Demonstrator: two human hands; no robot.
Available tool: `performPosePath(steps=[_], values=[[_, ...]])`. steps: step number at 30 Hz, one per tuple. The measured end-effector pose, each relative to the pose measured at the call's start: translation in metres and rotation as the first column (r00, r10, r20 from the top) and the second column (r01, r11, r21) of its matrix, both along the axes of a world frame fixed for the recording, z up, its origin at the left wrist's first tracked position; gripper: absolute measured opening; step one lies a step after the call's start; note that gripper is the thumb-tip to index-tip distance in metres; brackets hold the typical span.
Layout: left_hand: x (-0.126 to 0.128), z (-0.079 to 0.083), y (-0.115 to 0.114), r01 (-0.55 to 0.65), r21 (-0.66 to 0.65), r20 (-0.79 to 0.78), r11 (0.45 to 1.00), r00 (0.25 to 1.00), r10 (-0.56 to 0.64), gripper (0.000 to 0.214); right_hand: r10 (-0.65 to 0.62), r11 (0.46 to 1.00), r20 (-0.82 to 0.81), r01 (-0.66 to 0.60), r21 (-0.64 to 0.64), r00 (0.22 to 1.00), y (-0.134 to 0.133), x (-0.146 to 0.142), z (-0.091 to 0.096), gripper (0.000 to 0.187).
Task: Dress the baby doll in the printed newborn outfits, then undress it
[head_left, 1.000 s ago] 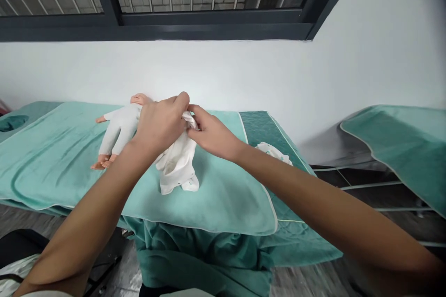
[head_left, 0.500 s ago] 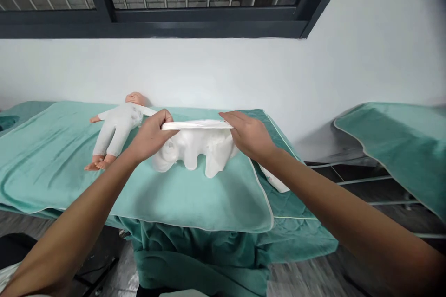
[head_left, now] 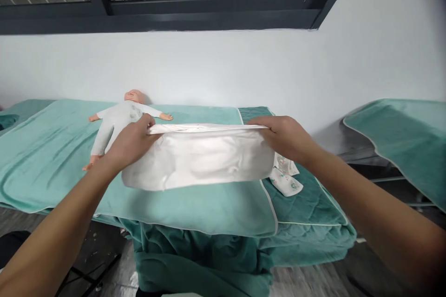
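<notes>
A soft white cloth (head_left: 202, 158) hangs stretched between my hands above the bed, its top edge pulled nearly straight and its lower part drooping in a wide band. My left hand (head_left: 134, 139) pinches its upper left corner with closed fingers. At the upper right corner my right hand (head_left: 285, 137) grips it the same way. Whether it is a garment or a plain cloth I cannot tell. Behind my left hand a baby doll (head_left: 120, 118) in a white suit lies on its back, one leg partly hidden by my arm.
A light green blanket (head_left: 195, 213) covers the bed over a darker quilted cover (head_left: 313, 213). Small white printed cloth pieces (head_left: 287, 181) lie on the quilt at the right. A dark window frame (head_left: 209, 21) is above. Another green-covered surface (head_left: 411, 144) stands at the far right.
My hands have moved apart, and the white cloth has spread from a bunched, wavy shape into a wide band. The doll's outstretched hand and the printed pieces now show more fully.
</notes>
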State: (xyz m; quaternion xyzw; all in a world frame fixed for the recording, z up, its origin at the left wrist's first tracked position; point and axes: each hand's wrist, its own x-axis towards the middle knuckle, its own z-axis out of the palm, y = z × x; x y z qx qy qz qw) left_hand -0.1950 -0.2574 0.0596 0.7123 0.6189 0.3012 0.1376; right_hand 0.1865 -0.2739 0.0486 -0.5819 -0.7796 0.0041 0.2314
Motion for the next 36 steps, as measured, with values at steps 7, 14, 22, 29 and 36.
performPosePath(steps=[7, 14, 22, 29, 36], values=[[0.002, -0.053, 0.067, -0.098, -0.193, 0.37, 0.976, 0.914, 0.165, 0.035, -0.095, 0.952, 0.282, 0.17, -0.255, 0.955, 0.056, -0.026, -0.031, 0.044], [0.065, -0.157, 0.048, 0.0, 0.153, -0.253, 0.988, 0.967, 0.039, 0.021, -0.03, 1.0, 0.159, 0.03, 0.003, 0.987, 0.048, -0.119, -0.157, 0.054], [0.084, -0.205, 0.084, -0.052, -0.042, -0.286, 0.998, 0.957, 0.038, 0.045, -0.302, 0.935, -0.021, 0.292, -0.203, 0.953, 0.084, -0.147, -0.198, 0.06], [0.101, -0.197, 0.088, -0.182, 0.008, -0.331, 0.983, 0.927, 0.175, 0.066, -0.309, 0.947, -0.042, 0.303, -0.111, 0.95, 0.097, -0.148, -0.197, 0.064], [0.097, -0.187, 0.113, -0.153, 0.028, -0.37, 0.988, 0.916, 0.152, 0.066, -0.296, 0.948, -0.093, 0.28, -0.149, 0.951, 0.114, -0.142, -0.193, 0.067]])
